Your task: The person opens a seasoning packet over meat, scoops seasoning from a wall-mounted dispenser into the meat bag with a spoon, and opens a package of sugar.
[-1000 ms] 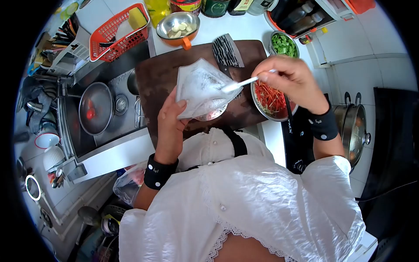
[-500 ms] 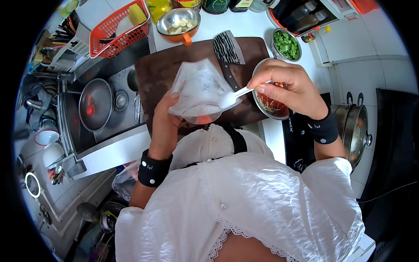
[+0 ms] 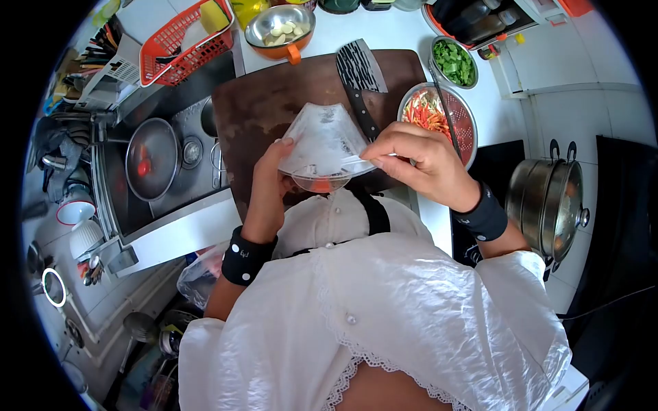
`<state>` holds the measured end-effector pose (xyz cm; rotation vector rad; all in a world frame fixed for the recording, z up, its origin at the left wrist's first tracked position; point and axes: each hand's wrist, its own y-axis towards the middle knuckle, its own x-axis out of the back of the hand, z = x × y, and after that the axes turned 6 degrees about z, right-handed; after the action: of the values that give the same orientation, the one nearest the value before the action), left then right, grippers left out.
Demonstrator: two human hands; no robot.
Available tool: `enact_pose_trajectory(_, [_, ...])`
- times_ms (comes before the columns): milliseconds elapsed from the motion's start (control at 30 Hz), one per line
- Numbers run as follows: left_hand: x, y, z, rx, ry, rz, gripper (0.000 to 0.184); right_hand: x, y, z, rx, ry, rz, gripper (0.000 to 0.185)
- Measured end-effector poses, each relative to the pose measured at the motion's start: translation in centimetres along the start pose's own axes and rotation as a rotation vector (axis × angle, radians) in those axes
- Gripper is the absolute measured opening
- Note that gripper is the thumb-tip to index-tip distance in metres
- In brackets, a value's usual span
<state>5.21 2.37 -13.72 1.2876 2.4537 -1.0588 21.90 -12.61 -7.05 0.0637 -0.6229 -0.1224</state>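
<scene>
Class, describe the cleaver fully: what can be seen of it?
The cleaver lies on the brown chopping board, its broad blade pointing away from the person. Black-and-white streaks cover most of the blade, with a plain grey strip along its right side. The slim dark handle has pale, rivet-like dots and slants towards the right hand, which does not grip it.

Over in the sink (image 3: 179,125), a metal basin (image 3: 156,179) holds a small red item (image 3: 144,167). Just beside the sink sits a red basket (image 3: 153,58) with a yellow sponge (image 3: 214,16) in it. A lidded steel pot (image 3: 531,205), its lid's glass see-through, stands on the opposite side, well apart from the sink. A white mug (image 3: 75,214) with a red rim is near a ribbed white bowl (image 3: 82,241). Lower down, a clear plastic bag (image 3: 199,279) shows near a ladle (image 3: 140,327).
</scene>
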Motion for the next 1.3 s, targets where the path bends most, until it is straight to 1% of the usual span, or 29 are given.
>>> enact_pose_trajectory(133, [-0.1,-0.1,-0.1,-0.007,0.003,-0.014,0.05,1.2,-0.5,-0.1,-0.048,0.035,0.065,0.01])
enact_pose_trajectory(200, [-0.2,0.2,0.2,-0.023,0.026,-0.019,0.051,0.3,-0.2,0.2,-0.059,0.053,0.036,0.01])
enact_pose_trajectory(300, [-0.1,0.2,0.1,0.005,0.007,-0.021,0.052,-0.6,-0.1,0.0,-0.055,0.028,0.006,0.011])
enact_pose_trajectory(433, [-0.2,-0.1,-0.3,-0.015,0.048,-0.007,0.055,0.3,-1.0,-0.4,-0.05,-0.004,-0.009,0.01])
enact_pose_trajectory(467, [-0.1,-0.2,-0.3,-0.018,0.068,-0.008,0.055,0.6,-1.2,-0.4,-0.065,0.03,0.013,0.01])
enact_pose_trajectory(567, [-0.8,0.1,-0.4,-0.034,0.034,0.009,0.055,-0.3,-0.6,0.0,-0.045,0.032,0.002,0.01])
enact_pose_trajectory(600, [-1.0,0.1,-0.3,-0.034,0.009,0.017,0.056,-0.3,-0.2,0.4,-0.05,0.009,-0.036,0.01])
enact_pose_trajectory(700, [-0.2,0.3,-0.4,-0.028,0.062,0.019,0.055,-0.9,-0.7,0.2,-0.063,-0.004,-0.032,0.01])
enact_pose_trajectory(800, [-0.7,-0.2,-0.8,-0.065,0.084,0.013,0.055,0.0,-0.9,-0.2,0.002,0.011,-0.017,0.01])
enact_pose_trajectory(900, [-1.0,0.1,-0.3,-0.047,0.028,0.034,0.055,-0.6,0.2,0.6,-0.05,-0.05,-0.064,0.011])
enact_pose_trajectory(933, [-1.2,0.0,-0.3,-0.045,0.046,0.04,0.056,-0.9,0.2,0.6,-0.054,-0.091,-0.028,0.011])
enact_pose_trajectory(1000, [-1.3,-0.2,-0.6,-0.04,0.084,0.052,0.056,-0.5,-0.3,0.6,-0.052,-0.059,-0.039,0.011])
enact_pose_trajectory(1067, [-1.1,-0.2,-0.7,-0.05,0.076,0.04,0.056,0.1,-0.9,0.4,-0.023,-0.025,-0.047,0.011])
enact_pose_trajectory(1167, [-1.5,-0.4,-1.3,-0.049,0.057,0.058,0.056,0.3,-0.9,1.2,-0.03,-0.001,0.014,0.011])
enact_pose_trajectory(1300, [-1.4,-0.4,-1.4,-0.041,-0.021,0.104,0.056,-0.5,-0.2,1.4,0.005,-0.047,-0.053,0.01])
